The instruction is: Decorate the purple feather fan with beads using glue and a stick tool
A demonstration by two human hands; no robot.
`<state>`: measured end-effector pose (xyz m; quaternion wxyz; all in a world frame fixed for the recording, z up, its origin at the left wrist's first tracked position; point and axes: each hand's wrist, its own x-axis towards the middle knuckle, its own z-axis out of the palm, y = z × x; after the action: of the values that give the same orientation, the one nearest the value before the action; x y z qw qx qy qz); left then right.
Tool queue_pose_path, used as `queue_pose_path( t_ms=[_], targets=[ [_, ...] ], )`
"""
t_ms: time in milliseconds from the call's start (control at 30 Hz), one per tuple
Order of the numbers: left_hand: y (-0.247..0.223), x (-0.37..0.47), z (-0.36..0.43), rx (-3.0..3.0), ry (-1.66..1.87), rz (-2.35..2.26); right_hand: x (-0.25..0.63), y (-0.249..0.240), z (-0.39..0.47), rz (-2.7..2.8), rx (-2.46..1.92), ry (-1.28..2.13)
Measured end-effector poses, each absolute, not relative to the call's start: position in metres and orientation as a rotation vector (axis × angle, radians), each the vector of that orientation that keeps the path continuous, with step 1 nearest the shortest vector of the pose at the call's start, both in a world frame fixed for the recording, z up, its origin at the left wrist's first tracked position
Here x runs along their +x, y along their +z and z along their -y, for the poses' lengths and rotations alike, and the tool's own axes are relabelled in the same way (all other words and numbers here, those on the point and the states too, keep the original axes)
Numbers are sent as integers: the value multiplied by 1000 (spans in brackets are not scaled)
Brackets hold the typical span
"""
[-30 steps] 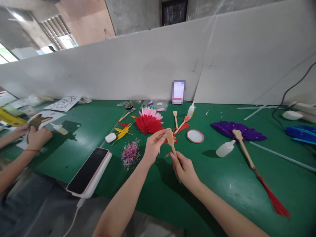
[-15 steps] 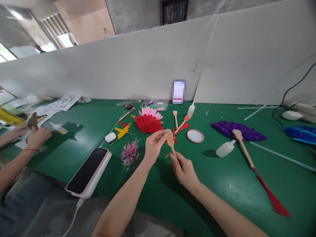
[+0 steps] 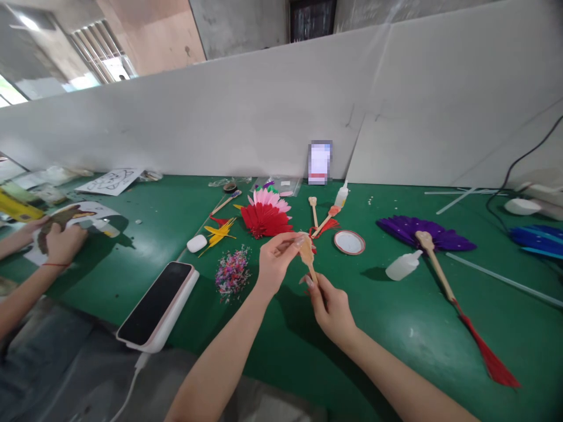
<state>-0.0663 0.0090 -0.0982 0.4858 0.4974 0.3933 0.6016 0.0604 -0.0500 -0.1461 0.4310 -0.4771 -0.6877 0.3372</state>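
Observation:
Between my hands is a wooden fan handle (image 3: 307, 251), broad at its upper end and held above the green table. My left hand (image 3: 275, 261) pinches the broad end with thumb and fingertips. Lower down, my right hand (image 3: 332, 305) is closed round the thin shaft. Red and pink feathers (image 3: 265, 220) lie just beyond my left hand, with a heap of small colourful dried flowers (image 3: 232, 272) to its left. Past my hands are two more wooden handles, one with an orange-pink head (image 3: 334, 211). A round white dish (image 3: 349, 242) sits to their right.
At right lie a purple feather fan (image 3: 444, 233) with a red tassel and a white squeeze bottle (image 3: 403, 265). A phone on a white power bank (image 3: 158, 305) rests at the front left edge. A co-worker's hands (image 3: 65, 243) hold paper at far left.
My hands keep their hold on the handle, which has shifted very slightly. At far left, the co-worker's hands have turned the dark piece and paper.

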Motion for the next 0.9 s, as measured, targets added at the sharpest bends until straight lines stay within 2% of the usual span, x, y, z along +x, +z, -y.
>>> queue_pose_path(
  t_ms=[300,633,900],
  targets=[
    [-94,-67,-6,1224,1459,-912,63,-152,50,1766,-1247,712],
    [-87,-75,-8,1219,1266,-700,64,-139,48,1592,-1165,979],
    [-98,-77,-12,1268,1307,-796,63,-139,46,1576,-1159,1019]
  ],
)
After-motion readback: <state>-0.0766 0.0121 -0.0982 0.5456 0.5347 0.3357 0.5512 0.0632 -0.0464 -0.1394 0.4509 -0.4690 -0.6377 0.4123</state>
